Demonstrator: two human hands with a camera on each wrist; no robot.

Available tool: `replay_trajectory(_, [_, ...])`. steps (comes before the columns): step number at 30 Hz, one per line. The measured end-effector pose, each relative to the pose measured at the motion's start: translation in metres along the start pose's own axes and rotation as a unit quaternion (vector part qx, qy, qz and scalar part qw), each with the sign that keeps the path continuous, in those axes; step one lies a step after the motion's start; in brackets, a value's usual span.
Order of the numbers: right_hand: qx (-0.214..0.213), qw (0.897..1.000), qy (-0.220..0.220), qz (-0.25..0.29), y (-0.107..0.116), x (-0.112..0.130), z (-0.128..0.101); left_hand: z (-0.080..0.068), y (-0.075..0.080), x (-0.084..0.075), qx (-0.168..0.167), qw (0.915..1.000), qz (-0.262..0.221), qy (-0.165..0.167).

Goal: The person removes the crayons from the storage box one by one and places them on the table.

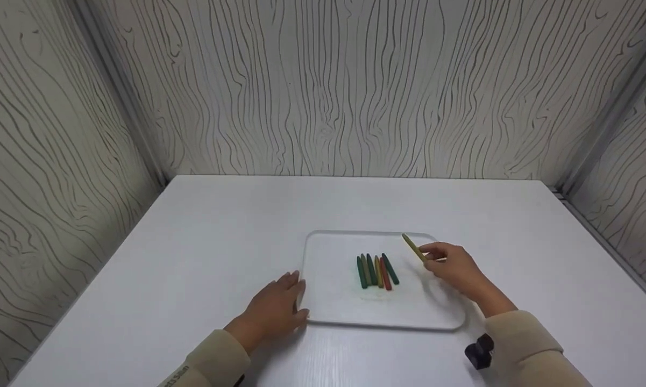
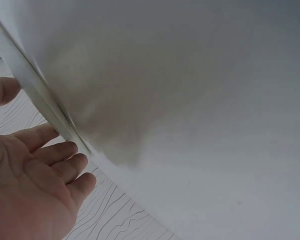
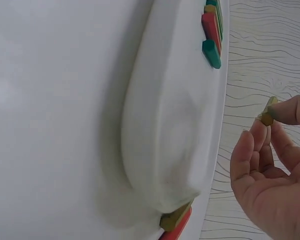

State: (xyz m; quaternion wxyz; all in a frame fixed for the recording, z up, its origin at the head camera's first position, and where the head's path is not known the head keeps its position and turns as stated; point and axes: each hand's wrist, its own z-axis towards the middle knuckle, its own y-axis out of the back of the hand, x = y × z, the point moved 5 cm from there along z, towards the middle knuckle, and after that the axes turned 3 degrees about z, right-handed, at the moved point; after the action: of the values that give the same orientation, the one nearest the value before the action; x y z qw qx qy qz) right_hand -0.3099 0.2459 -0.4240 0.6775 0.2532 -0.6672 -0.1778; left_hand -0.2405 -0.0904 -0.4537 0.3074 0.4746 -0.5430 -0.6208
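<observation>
A yellow crayon [image 1: 414, 247] is pinched between the thumb and fingers of my right hand [image 1: 454, 269], raised over the right part of a white tray [image 1: 328, 306]. In the right wrist view the same crayon [image 3: 267, 119] shows end-on at the fingertips. Several crayons lie side by side on the tray: green ones [image 1: 390, 269], a red one [image 1: 385, 274], a yellow one [image 1: 378, 271] and a brownish one [image 1: 364, 269]. My left hand [image 1: 274, 306] rests at the tray's left edge, fingers loosely extended; the left wrist view shows its fingertips at the tray's rim [image 2: 37, 90].
Around the tray spreads a white table [image 1: 236, 215], with wood-patterned panels [image 1: 323, 97] behind and at the sides. At the bottom of the right wrist view, a yellow crayon [image 3: 175, 217] and a red crayon [image 3: 177, 230] show near the tray's rim. A black wrist device [image 1: 480, 352] sits by the right sleeve.
</observation>
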Motion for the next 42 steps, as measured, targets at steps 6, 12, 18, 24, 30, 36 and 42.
replay_trajectory(6, [-0.003, 1.0, -0.006, 0.003, 0.015, -0.001, -0.004, -0.001, 0.001, 0.0, -0.002, 1.0, -0.007, -0.006])
replay_trajectory(12, [-0.007, 1.0, 0.006, -0.002, 0.029, -0.004, -0.009, -0.001, 0.002, 0.001, -0.003, 1.0, -0.004, -0.003])
replay_trajectory(18, [-0.013, 1.0, 0.009, -0.01, 0.039, -0.01, -0.013, 0.0, 0.002, 0.0, 0.002, 1.0, -0.002, -0.007])
replay_trajectory(24, [-0.025, 1.0, -0.006, -0.016, 0.047, -0.022, -0.017, 0.0, 0.001, 0.0, -0.001, 1.0, 0.003, -0.008])
replay_trajectory(30, [-0.029, 0.999, -0.024, -0.021, 0.054, -0.035, -0.021, -0.001, 0.002, -0.001, -0.004, 0.9999, 0.0, -0.012])
replay_trajectory(36, [-0.036, 0.998, -0.034, -0.036, 0.06, -0.049, -0.024, -0.002, 0.005, -0.004, -0.012, 0.9997, -0.002, -0.019])
replay_trajectory(42, [-0.038, 0.997, -0.041, -0.05, 0.067, -0.062, -0.031, -0.003, 0.007, -0.006, -0.026, 0.9992, 0.005, -0.031])
